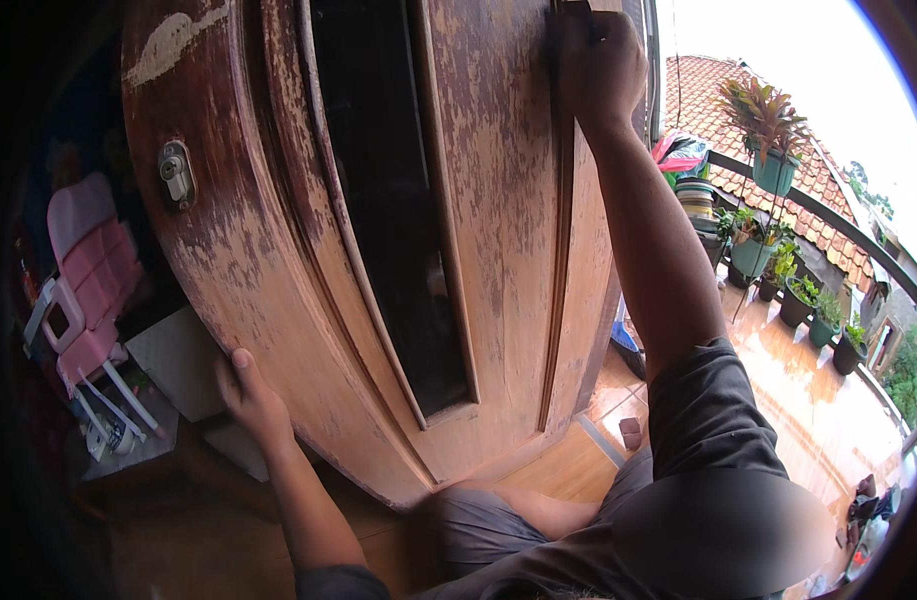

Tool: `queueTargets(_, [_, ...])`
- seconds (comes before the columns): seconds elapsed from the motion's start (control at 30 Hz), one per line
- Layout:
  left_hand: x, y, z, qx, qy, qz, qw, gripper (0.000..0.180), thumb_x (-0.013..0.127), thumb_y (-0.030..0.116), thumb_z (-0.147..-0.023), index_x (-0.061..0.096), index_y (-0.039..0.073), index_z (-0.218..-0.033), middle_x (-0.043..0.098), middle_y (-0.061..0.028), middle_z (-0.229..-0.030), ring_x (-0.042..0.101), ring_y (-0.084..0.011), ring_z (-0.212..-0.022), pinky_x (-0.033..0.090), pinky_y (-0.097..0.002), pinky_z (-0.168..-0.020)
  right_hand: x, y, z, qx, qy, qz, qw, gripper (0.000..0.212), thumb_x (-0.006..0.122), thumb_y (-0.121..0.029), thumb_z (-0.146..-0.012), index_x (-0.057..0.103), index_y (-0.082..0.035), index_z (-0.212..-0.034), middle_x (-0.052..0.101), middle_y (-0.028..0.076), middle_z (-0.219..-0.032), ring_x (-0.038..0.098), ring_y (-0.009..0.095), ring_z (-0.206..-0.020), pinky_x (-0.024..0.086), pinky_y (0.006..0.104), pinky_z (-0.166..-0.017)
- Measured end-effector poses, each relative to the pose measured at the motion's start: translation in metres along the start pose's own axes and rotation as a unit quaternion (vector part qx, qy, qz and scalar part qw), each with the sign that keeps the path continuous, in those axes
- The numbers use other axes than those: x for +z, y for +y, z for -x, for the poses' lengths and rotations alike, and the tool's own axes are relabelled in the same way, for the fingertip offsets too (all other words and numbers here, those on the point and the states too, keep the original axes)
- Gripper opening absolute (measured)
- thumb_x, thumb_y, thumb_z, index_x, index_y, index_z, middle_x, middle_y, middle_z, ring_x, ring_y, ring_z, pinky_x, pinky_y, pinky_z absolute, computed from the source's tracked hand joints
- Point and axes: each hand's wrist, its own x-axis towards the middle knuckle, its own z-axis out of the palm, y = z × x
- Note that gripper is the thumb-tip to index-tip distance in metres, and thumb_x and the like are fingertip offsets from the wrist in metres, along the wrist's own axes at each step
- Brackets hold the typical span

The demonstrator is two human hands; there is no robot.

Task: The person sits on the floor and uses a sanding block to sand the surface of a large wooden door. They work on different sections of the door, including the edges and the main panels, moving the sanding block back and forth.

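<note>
You stood at a weathered wooden door with a dark glass panel down its middle; the door filled the centre of the view, its finish flaking across the stiles. Your left hand gripped the lock-side edge low down, thumb on the face and the other fingers wrapped behind the edge, below the metal lock cylinder. Your right hand was raised to the upper part of the opposite stile, its fingers clenched on a small dark object; what that object was could not be told from this view.

To do this step well, in my judgement, you needed to keep the left hand bracing the door so that it could not swing while the right hand worked, and to press evenly along the grain. Behind you on the right, a tiled balcony carried potted plants; on the left stood a pink folding chair.
</note>
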Motion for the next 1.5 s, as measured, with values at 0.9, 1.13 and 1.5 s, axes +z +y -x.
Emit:
queueTargets(0.9, [-0.004, -0.006, 0.001, 0.008, -0.023, 0.001, 1.0, 0.071, 0.053, 0.054, -0.105, 0.051, -0.008, -0.137, 0.057, -0.0217, -0.133, 0.056, -0.0284, -0.123, 0.044, -0.0399, -0.105, 0.028, -0.009, -0.052, 0.125, -0.099, -0.034, 0.987, 0.048, 0.051, -0.04, -0.104, 0.066, 0.004, -0.094, 0.07, 0.025, -0.087, 0.07, 0.04, -0.087, 0.051, 0.0516, -0.079])
queueTargets(1.13, [-0.004, -0.008, 0.001, 0.006, -0.012, -0.014, 1.0, 0.071, 0.054, 0.054, -0.105, 0.051, -0.008, -0.138, 0.057, -0.0216, -0.134, 0.056, -0.0288, -0.122, 0.044, -0.0396, -0.105, 0.048, -0.02, -0.111, 0.028, -0.131, -0.077, 0.988, 0.047, 0.053, -0.039, -0.104, 0.066, 0.005, -0.093, 0.072, 0.023, -0.084, 0.072, 0.036, -0.084, 0.054, 0.0476, -0.074])
queueTargets(1.5, [-0.005, -0.003, 0.001, 0.04, -0.025, -0.015, 0.999, 0.066, 0.055, 0.049, -0.106, 0.051, -0.009, -0.137, 0.06, -0.0199, -0.13, 0.058, -0.0264, -0.118, 0.045, -0.0387, -0.103, -0.037, 0.007, 0.077, 0.051, -0.092, 0.023, 0.994, 0.031, 0.07, -0.031, -0.098, 0.061, -0.001, -0.092, 0.068, 0.016, -0.089, 0.065, 0.034, -0.08, 0.049, 0.0452, -0.074])
